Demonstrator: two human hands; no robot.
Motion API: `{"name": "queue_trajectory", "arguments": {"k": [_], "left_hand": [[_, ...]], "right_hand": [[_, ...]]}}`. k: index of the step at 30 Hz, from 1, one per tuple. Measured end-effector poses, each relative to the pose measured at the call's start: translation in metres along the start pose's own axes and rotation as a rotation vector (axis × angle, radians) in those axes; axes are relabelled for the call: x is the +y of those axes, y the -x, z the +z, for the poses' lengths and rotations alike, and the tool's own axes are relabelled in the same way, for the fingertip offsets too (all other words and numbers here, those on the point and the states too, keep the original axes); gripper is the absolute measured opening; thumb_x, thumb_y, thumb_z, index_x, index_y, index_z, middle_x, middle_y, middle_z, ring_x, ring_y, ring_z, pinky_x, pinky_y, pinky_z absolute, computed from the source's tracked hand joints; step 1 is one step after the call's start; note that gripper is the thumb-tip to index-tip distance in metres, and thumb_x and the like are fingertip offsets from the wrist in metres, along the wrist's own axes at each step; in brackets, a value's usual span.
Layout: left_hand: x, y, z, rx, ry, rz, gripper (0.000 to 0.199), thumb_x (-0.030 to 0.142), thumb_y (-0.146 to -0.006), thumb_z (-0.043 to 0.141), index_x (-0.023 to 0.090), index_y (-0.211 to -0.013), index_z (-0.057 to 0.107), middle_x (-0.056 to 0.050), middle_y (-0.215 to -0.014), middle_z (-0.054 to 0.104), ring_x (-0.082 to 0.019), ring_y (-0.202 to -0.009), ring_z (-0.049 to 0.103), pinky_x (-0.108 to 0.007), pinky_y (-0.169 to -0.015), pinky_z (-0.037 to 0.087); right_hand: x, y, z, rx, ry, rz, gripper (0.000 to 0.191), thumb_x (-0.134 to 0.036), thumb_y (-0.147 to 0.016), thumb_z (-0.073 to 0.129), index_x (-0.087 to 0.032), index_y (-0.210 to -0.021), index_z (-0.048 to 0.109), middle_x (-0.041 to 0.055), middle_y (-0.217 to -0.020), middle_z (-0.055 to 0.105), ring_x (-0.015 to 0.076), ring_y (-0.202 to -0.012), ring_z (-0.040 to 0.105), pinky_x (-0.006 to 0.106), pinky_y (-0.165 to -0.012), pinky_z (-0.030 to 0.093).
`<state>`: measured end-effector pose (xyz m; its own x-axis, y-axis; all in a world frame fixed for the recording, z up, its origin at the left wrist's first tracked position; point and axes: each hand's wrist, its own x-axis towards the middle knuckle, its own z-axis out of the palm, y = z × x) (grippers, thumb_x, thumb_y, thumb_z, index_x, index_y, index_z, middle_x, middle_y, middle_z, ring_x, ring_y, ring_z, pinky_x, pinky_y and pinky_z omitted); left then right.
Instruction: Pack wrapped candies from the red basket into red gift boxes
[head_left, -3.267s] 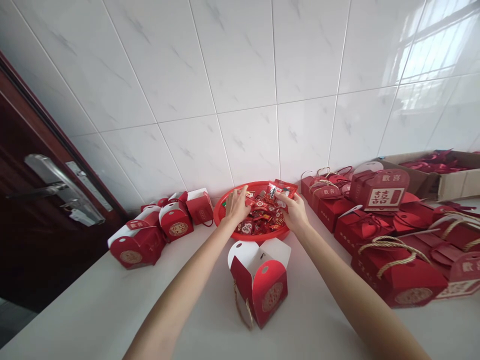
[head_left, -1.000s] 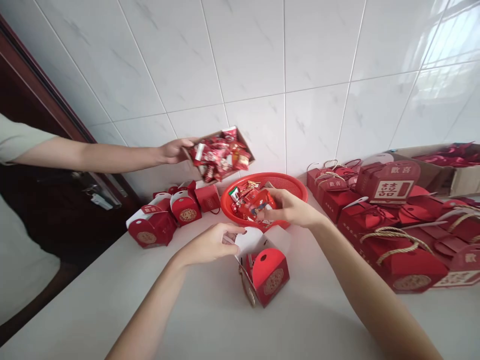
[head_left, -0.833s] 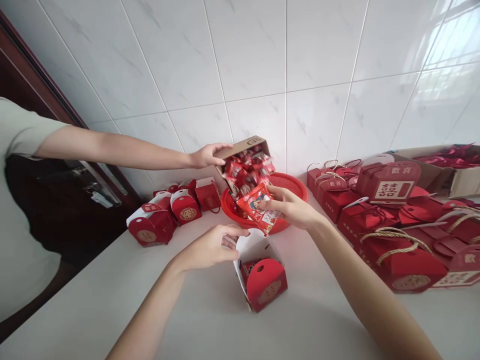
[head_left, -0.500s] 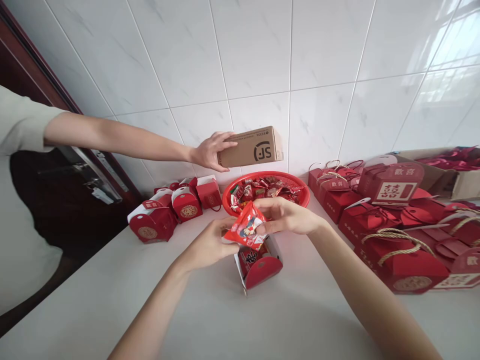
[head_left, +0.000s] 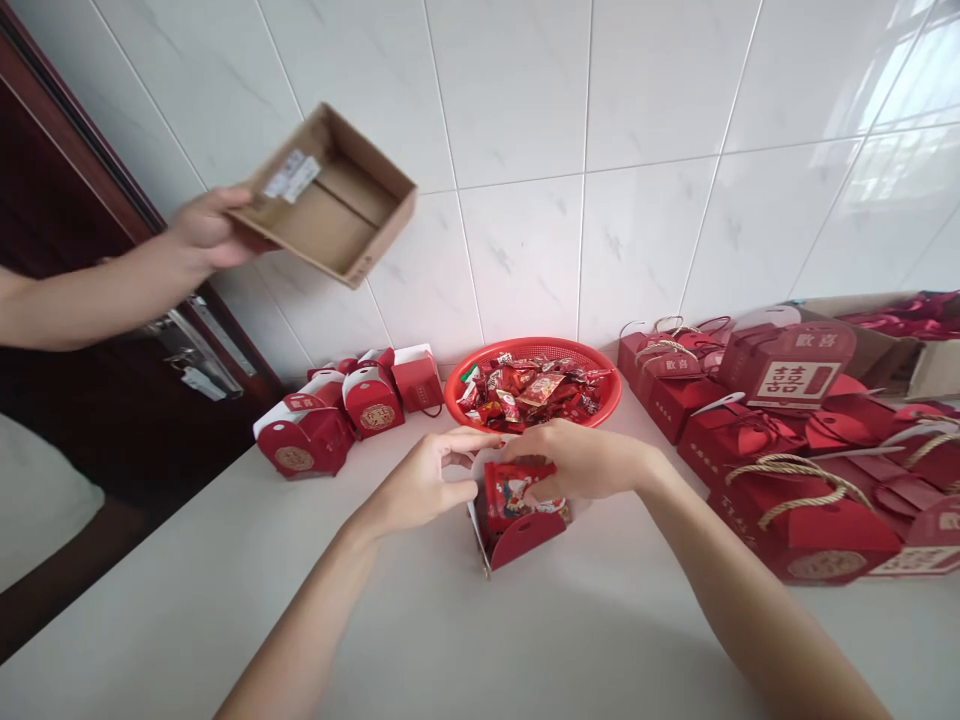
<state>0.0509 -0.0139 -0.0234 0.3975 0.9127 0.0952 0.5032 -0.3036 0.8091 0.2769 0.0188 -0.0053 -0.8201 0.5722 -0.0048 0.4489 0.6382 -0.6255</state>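
Note:
An open red gift box stands on the white table in front of me. Inside its mouth sits a red snack packet with a printed cartoon figure. My right hand reaches over the box from the right, its fingers closed on the packet. At the box's left and back edge, my left hand has its thumb and fingers curled round the white-lined cardboard. Just behind both hands, a red plastic basket holds a heap of wrapped sweets. The box's lower contents are mostly hidden.
Several closed red gift boxes stand at the left back. Many more boxes crowd the right side, by a cardboard carton. At upper left, another person's hand holds an open brown box. A tiled wall rises behind.
The snack packet has gone down from above the gift box into it, both my hands following. The other person's hand has lifted the brown box up and left, turning its hollow side toward me.

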Motion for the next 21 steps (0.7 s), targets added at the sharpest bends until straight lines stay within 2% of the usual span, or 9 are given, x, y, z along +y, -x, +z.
{"name": "queue_trajectory", "arguments": {"k": [4, 9, 12, 15, 21], "left_hand": [[0.005, 0.003, 0.002, 0.004, -0.038, 0.028, 0.061, 0.012, -0.065, 0.055, 0.022, -0.123, 0.073, -0.005, -0.126, 0.071, -0.026, -0.119, 0.062, -0.037, -0.099, 0.051], [0.011, 0.010, 0.006, 0.055, -0.147, 0.067, 0.065, 0.009, -0.069, 0.056, 0.025, -0.131, 0.068, -0.004, -0.138, 0.064, -0.027, -0.123, 0.059, -0.037, -0.102, 0.052], [0.014, 0.011, 0.008, 0.042, -0.167, 0.099, 0.063, 0.009, -0.072, 0.057, 0.026, -0.131, 0.068, -0.003, -0.138, 0.063, -0.027, -0.122, 0.059, -0.036, -0.102, 0.052], [0.015, 0.010, 0.010, 0.046, -0.177, 0.117, 0.061, 0.009, -0.073, 0.057, 0.027, -0.131, 0.068, -0.003, -0.137, 0.064, -0.025, -0.118, 0.061, -0.034, -0.101, 0.052], [0.009, 0.006, 0.009, 0.081, -0.224, 0.066, 0.061, 0.010, -0.073, 0.057, 0.027, -0.132, 0.067, -0.003, -0.132, 0.067, -0.026, -0.119, 0.061, -0.035, -0.096, 0.054]], "right_hand": [[-0.004, -0.008, 0.008, -0.075, 0.069, 0.016, 0.027, -0.013, -0.083, 0.065, -0.020, -0.109, 0.068, 0.0000, -0.082, 0.064, 0.0123, -0.065, 0.055, 0.022, -0.055, 0.034], [-0.013, 0.003, 0.006, 0.070, 0.201, 0.157, 0.022, -0.018, -0.084, 0.063, -0.018, -0.105, 0.059, -0.0001, -0.074, 0.060, 0.0125, -0.056, 0.049, 0.025, -0.049, 0.027], [-0.018, 0.008, 0.007, 0.065, 0.222, 0.126, 0.013, -0.017, -0.084, 0.064, -0.019, -0.095, 0.057, -0.0013, -0.072, 0.059, 0.0120, -0.056, 0.048, 0.025, -0.049, 0.026], [-0.018, 0.004, 0.010, 0.029, 0.231, 0.076, 0.008, -0.014, -0.084, 0.064, -0.019, -0.085, 0.057, 0.0008, -0.079, 0.062, 0.0127, -0.063, 0.052, 0.025, -0.052, 0.028], [-0.018, 0.004, 0.015, 0.079, 0.314, 0.016, 0.018, 0.000, -0.082, 0.054, -0.017, -0.080, 0.060, 0.0047, -0.088, 0.064, 0.0151, -0.074, 0.056, 0.026, -0.058, 0.030]]}}
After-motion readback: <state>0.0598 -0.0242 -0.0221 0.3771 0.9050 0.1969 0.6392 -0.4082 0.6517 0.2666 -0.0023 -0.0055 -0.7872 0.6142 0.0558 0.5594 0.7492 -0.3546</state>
